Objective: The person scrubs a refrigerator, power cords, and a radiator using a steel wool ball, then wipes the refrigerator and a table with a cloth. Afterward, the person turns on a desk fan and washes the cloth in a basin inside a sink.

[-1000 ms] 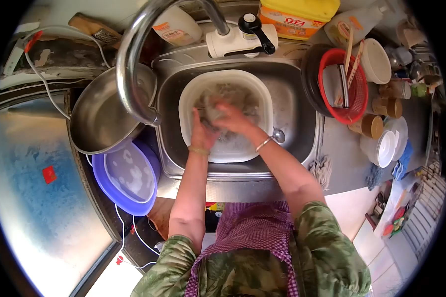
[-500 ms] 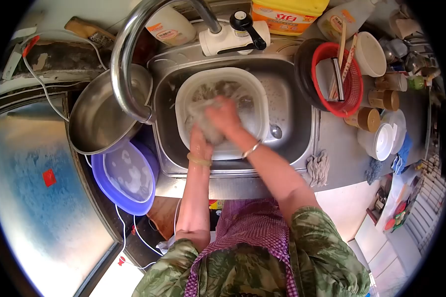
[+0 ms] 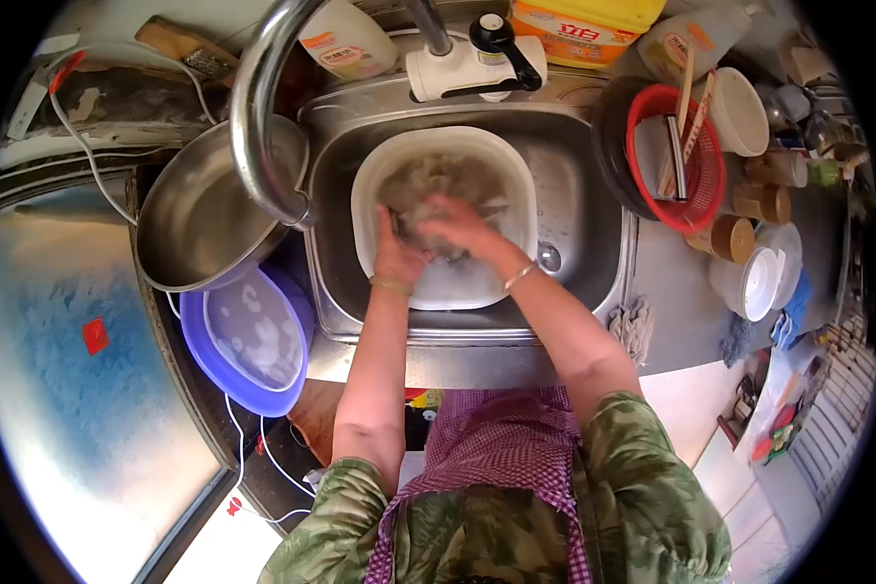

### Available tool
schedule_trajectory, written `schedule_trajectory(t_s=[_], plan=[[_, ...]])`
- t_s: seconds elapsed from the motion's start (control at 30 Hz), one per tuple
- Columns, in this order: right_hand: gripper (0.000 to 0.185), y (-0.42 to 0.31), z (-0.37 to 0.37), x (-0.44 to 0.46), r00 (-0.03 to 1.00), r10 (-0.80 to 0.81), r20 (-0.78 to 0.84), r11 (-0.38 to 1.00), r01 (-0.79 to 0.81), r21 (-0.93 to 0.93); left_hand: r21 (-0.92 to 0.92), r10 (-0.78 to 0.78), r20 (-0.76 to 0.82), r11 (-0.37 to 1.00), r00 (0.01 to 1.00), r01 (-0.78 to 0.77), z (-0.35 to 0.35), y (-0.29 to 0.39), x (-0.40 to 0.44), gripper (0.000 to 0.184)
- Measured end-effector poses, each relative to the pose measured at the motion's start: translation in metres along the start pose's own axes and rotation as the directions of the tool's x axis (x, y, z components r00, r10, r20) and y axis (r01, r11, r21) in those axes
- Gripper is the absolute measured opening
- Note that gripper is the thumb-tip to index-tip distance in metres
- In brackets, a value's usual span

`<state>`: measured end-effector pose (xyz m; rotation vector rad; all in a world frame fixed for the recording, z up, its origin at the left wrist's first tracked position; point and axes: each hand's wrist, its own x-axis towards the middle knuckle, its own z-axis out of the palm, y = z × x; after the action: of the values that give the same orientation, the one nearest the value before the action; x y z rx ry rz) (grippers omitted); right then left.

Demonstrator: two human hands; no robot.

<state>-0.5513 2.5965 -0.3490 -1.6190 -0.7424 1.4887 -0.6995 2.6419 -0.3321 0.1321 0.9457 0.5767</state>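
Observation:
A white basin (image 3: 363, 185) stands in the steel sink (image 3: 579, 195), holding cloudy, stirred water. A greyish, wet mass that looks like a cloth (image 3: 443, 180) lies in the water, its outline blurred. My left hand (image 3: 399, 255) is at the basin's near left, fingers apart and partly in the water. To its right, my right hand (image 3: 465, 228) reaches over the water with fingers stretched out, slightly smeared by motion. Neither hand visibly grips anything. Outside the basin, a metal spoon (image 3: 549, 257) rests in the sink.
The faucet spout (image 3: 253, 136) arches over the sink's left side. A steel bowl (image 3: 180, 229) and a purple basin (image 3: 193, 336) stand left. On the right are a red basket (image 3: 715, 180) with chopsticks, several jars, and gloves (image 3: 633, 329). Detergent containers (image 3: 579, 34) line the back.
The grey cloth, bunched between both hands before, now lies loose in the water. My hands have opened and moved apart, the right slightly lower. The whole view has shifted a little.

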Motion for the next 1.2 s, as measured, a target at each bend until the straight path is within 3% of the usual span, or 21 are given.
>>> schedule_trajectory(t_s=[0.07,0.1,0.13,0.23,0.3,0.4,0.43,0.5,0.57,0.6,0.63,0.73,0.8,0.83,0.9,0.93,1.03,1.1,1.17,1.2], plan=[[0.052,0.016,0.032,-0.021,0.916,-0.384,0.112,0.914,0.394,-0.091,-0.126,-0.036,0.172,0.990,0.984,0.058,-0.029,0.006,0.011,0.064],[0.043,-0.017,0.037,-0.045,0.870,-0.457,0.183,0.865,0.483,-0.138,-0.245,0.051,0.241,0.969,0.969,0.010,-0.024,0.006,0.003,0.055],[0.035,-0.058,0.040,-0.071,0.815,-0.519,0.256,0.805,0.567,-0.174,-0.111,0.096,0.227,0.991,0.969,-0.072,-0.025,0.003,0.001,0.053],[0.026,-0.074,0.063,-0.090,0.786,-0.590,0.188,0.725,0.617,-0.305,0.306,0.231,0.220,0.906,0.948,-0.292,-0.039,-0.012,0.002,0.049],[0.026,-0.069,0.053,-0.069,0.887,-0.461,-0.030,0.838,0.424,-0.344,0.498,0.305,0.204,0.786,0.930,-0.367,-0.040,-0.025,-0.003,0.049],[0.024,-0.076,0.004,-0.029,0.912,-0.305,-0.275,0.922,0.211,-0.324,0.363,0.252,-0.083,0.908,0.964,-0.207,0.058,-0.015,-0.068,0.056],[0.024,-0.058,-0.012,-0.017,0.838,-0.478,-0.265,0.857,0.379,-0.350,0.313,0.227,-0.137,0.933,0.964,-0.175,0.080,-0.007,-0.086,0.059],[0.024,-0.038,-0.042,-0.015,0.805,-0.553,-0.217,0.797,0.434,-0.420,0.254,0.180,-0.113,0.956,0.977,-0.146,0.083,0.014,-0.099,0.071],[0.023,-0.055,-0.068,-0.034,0.934,-0.294,-0.205,0.929,0.228,-0.291,0.607,0.443,-0.028,0.720,0.896,-0.337,0.039,0.028,-0.082,0.076],[0.023,-0.067,-0.079,-0.045,0.974,-0.120,-0.190,0.989,0.101,-0.106,0.745,0.546,0.060,0.533,0.836,-0.401,0.024,0.036,-0.076,0.079],[0.022,-0.071,-0.088,-0.052,0.988,0.056,-0.144,0.996,-0.045,0.080,0.786,0.563,0.063,0.481,0.824,-0.389,0.018,0.045,-0.080,0.080],[0.023,-0.037,-0.116,-0.034,0.955,0.038,-0.294,0.890,0.101,0.445,0.903,0.562,0.100,0.295,0.821,-0.312,0.017,0.058,-0.089,0.082],[0.026,-0.034,-0.113,-0.025,0.922,0.006,-0.388,0.928,0.139,0.345,0.971,0.485,0.110,0.135,0.867,-0.198,0.028,0.060,-0.104,0.083],[0.028,-0.034,-0.108,-0.022,0.929,-0.045,-0.368,0.970,0.129,0.207,0.980,0.546,0.201,-0.120,0.813,-0.161,0.020,0.050,-0.101,0.086],[0.032,-0.040,-0.097,-0.015,0.955,-0.163,-0.249,0.977,0.121,-0.174,0.901,0.571,0.302,-0.433,0.763,-0.032,0.034,0.031,-0.102,0.090],[0.035,-0.047,-0.091,-0.012,0.970,-0.203,-0.137,0.905,0.133,-0.404,0.823,0.572,0.360,-0.567,0.737,0.038,0.041,0.026,-0.100,0.091],[0.038,-0.095,-0.062,-0.031,1.000,0.006,-0.025,0.738,-0.021,-0.675,0.851,0.528,0.438,-0.504,0.727,-0.147,0.023,0.009,-0.068,0.106],[0.037,-0.077,-0.053,-0.030,0.996,-0.088,0.006,0.855,0.079,-0.513,0.865,0.496,0.457,-0.441,0.739,-0.239,0.026,0.002,-0.050,0.116],[0.035,-0.081,-0.049,-0.045,0.977,-0.197,0.083,0.951,0.212,-0.227,0.877,0.482,0.464,-0.368,0.743,-0.309,0.041,-0.004,-0.048,0.115],[0.035,-0.096,-0.055,-0.061,0.962,-0.228,0.151,0.950,0.254,-0.181,0.876,0.469,0.474,-0.333,0.745,-0.348,0.047,-0.004,-0.045,0.115]])
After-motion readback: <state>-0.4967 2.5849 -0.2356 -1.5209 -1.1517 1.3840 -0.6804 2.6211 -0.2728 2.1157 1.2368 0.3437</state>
